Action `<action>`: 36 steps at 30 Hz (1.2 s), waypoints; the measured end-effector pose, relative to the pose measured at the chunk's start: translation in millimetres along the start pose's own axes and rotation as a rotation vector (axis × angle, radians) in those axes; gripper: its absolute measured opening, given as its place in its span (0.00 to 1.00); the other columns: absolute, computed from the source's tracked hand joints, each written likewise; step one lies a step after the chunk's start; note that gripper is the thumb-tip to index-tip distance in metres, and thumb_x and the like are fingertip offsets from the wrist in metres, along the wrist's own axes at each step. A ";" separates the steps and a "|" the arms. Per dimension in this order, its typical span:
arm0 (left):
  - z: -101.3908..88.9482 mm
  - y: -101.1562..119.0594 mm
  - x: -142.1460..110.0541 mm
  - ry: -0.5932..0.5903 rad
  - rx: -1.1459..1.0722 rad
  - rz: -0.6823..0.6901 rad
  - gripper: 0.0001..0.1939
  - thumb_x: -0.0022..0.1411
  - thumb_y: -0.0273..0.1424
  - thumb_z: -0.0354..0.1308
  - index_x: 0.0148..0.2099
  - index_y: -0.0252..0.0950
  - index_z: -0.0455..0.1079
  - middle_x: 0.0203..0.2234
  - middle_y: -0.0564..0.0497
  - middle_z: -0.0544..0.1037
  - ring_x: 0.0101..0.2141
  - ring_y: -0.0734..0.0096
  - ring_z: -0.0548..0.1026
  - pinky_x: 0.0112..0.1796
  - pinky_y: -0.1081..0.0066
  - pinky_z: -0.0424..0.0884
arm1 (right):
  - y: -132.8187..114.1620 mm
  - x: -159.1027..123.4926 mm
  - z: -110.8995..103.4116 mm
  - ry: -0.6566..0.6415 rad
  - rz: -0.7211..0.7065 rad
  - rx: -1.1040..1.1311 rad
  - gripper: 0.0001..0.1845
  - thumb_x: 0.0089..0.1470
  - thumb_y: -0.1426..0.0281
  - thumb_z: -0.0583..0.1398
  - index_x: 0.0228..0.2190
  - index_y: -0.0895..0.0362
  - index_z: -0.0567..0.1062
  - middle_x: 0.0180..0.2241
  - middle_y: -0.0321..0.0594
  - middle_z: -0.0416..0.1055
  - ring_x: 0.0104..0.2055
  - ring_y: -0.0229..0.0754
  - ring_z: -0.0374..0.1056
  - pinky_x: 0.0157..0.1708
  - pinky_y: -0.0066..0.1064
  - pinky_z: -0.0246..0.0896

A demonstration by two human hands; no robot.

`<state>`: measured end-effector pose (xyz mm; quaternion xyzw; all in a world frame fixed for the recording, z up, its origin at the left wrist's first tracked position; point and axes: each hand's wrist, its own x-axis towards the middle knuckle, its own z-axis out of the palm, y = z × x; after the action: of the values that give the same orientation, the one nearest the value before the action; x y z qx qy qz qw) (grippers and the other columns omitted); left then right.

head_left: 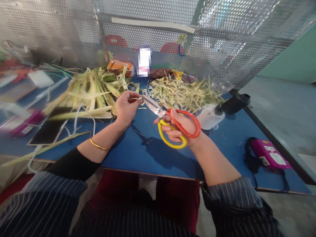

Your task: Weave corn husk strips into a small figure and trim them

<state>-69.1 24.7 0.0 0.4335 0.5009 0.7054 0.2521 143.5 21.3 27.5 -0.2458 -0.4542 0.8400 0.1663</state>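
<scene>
My right hand [178, 126] is wrapped round the handles of a pair of scissors [161, 113], one loop red and one yellow. Their blades point up and left, reaching my left hand [127, 105]. That hand pinches the end of a small pale strip, mostly hidden by the fingers, right at the blade tips. Behind and left of it lies a heap of long, pale green husk leaves [91, 90]. Beyond the scissors spreads a pile of short cut husk pieces [183, 93], with a few loose bits near the blades.
A blue table [155, 162] carries everything. At left lie a dark tablet-like panel [50, 126], white cable and a blurred magenta box. A phone [144, 61] stands upright at the back before perforated metal sheeting [150, 7]. To the right are a black cylinder [235, 104] and a magenta box [270, 154].
</scene>
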 end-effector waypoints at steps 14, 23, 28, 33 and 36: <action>-1.1 -3.7 4.4 -0.031 -0.197 -0.110 0.12 0.46 0.25 0.67 0.35 0.35 0.71 0.25 0.53 0.76 0.28 0.74 0.75 0.34 0.72 0.72 | 6.0 -2.6 11.4 0.292 -0.445 -0.380 0.25 0.54 0.48 0.56 0.41 0.56 0.71 0.24 0.30 0.60 0.14 0.26 0.50 0.13 0.24 0.49; -2.5 1.0 2.7 -0.087 -0.479 -0.519 0.08 0.48 0.23 0.66 0.33 0.34 0.72 0.22 0.55 0.75 0.26 0.75 0.77 0.31 0.74 0.73 | 9.3 10.0 -6.8 0.954 -0.158 -1.699 0.21 0.51 0.58 0.60 0.42 0.58 0.74 0.29 0.46 0.74 0.31 0.49 0.70 0.30 0.37 0.60; -0.1 5.7 -4.4 -0.144 -0.537 -0.724 0.05 0.52 0.23 0.63 0.34 0.33 0.71 0.23 0.53 0.77 0.26 0.76 0.76 0.29 0.77 0.72 | 20.3 10.5 -1.2 0.713 -0.138 -1.998 0.16 0.54 0.61 0.57 0.37 0.60 0.76 0.32 0.50 0.74 0.32 0.49 0.71 0.30 0.36 0.59; 8.8 14.3 -20.0 -0.227 -0.534 -0.773 0.06 0.51 0.23 0.64 0.32 0.33 0.70 0.21 0.54 0.75 0.26 0.76 0.77 0.29 0.78 0.71 | 16.4 9.2 -4.8 0.721 -0.450 -1.543 0.16 0.55 0.59 0.57 0.36 0.57 0.78 0.38 0.47 0.74 0.39 0.46 0.70 0.39 0.37 0.63; 13.2 16.8 -30.8 -0.320 -0.447 -0.746 0.08 0.49 0.24 0.66 0.31 0.32 0.69 0.21 0.53 0.75 0.26 0.75 0.77 0.29 0.77 0.71 | 15.8 14.6 -4.8 0.703 -0.514 -0.931 0.18 0.51 0.57 0.61 0.38 0.56 0.76 0.33 0.41 0.76 0.35 0.41 0.71 0.37 0.34 0.65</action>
<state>-41.1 0.6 6.1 0.2621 0.4131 0.5813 0.6502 133.3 23.6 8.1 -0.4364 -0.7347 0.3571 0.3773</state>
